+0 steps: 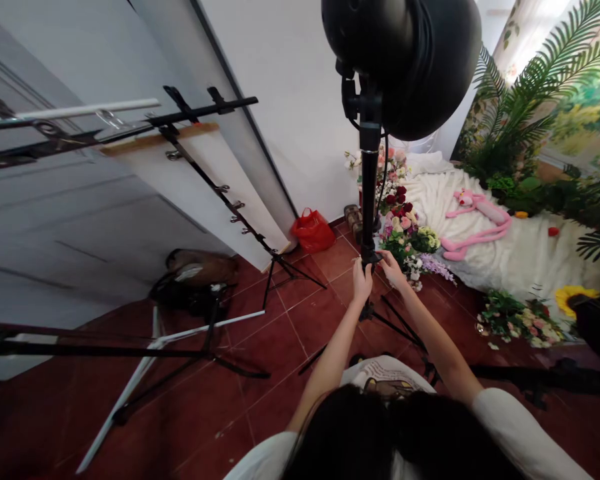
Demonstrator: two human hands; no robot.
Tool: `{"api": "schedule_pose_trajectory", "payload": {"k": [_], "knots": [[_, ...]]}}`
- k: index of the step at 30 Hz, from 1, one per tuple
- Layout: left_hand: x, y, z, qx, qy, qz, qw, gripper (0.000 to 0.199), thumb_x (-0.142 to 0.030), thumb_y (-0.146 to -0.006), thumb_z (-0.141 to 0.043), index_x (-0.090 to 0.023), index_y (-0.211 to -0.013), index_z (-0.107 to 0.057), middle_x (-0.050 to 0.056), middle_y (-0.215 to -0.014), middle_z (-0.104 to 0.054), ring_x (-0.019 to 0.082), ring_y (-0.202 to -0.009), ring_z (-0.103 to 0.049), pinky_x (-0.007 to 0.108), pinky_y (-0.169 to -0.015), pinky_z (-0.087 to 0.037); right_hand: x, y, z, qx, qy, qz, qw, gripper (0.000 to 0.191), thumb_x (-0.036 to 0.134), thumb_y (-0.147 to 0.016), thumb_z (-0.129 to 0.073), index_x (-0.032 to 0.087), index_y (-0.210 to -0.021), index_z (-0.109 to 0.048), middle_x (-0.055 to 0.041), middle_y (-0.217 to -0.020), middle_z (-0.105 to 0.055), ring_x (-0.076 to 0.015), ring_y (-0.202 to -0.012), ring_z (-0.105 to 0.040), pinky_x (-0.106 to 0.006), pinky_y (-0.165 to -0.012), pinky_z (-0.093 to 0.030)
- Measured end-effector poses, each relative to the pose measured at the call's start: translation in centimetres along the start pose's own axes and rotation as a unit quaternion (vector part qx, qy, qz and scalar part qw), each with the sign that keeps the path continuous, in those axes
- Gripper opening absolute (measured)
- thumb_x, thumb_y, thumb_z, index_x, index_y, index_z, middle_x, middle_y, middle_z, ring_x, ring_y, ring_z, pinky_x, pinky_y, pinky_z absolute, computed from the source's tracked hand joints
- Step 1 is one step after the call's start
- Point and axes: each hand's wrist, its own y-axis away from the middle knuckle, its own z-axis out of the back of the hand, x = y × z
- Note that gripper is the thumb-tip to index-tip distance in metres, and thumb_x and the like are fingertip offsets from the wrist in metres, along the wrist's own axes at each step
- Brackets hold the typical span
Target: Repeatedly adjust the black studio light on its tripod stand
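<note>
One left hand [363, 283] wraps a smooth, slim black tubular stand [369, 193]; the half-curled right hand [393, 270] touches its collar [371, 257], grip unclear.

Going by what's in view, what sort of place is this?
Probably a small photo studio: a big black lamp head tops a stand, a white sheet hangs clipped like a backdrop, and flowers surround a pink plush toy on white cloth.

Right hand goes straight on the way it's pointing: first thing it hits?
The black light stand, at its collar. The right hand's fingertips look right at it; exact contact is hard to judge.
</note>
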Motion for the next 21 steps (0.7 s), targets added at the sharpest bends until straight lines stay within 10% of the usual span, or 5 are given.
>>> {"api": "schedule_pose_trajectory", "payload": {"k": [8, 21], "knots": [[-0.3, -0.1, 0.1, 0.001, 0.001, -0.005, 1.000, 0.050, -0.056, -0.095, -0.031, -0.017, -0.116, -0.054, 0.015, -0.114, -0.061, 0.023, -0.113, -0.057, 0.040, -0.102, -0.043, 0.0, -0.6, -1.3, -0.092, -0.052, -0.041, 0.994, 0.032, 0.036, -0.067, -0.070, 0.021, -0.093, -0.057, 0.0057, -0.066, -0.057, -0.0093, -0.055, -0.049, -0.021, -0.053, -0.042], [-0.5, -0.1, 0.3, 0.020, 0.012, 0.015, 1.000, 0.048, -0.056, -0.095, -0.033, -0.020, -0.120, -0.053, 0.013, -0.118, -0.061, 0.022, -0.117, -0.056, 0.039, -0.104, -0.042, 2.2, -1.9, -1.7, -0.160, -0.031, -0.131, 0.978, 0.036, 0.035, -0.064, -0.074, 0.021, -0.086, -0.050, 0.0087, -0.056, -0.048, -0.0084, -0.046, -0.043, -0.020, -0.044, -0.034]]}}
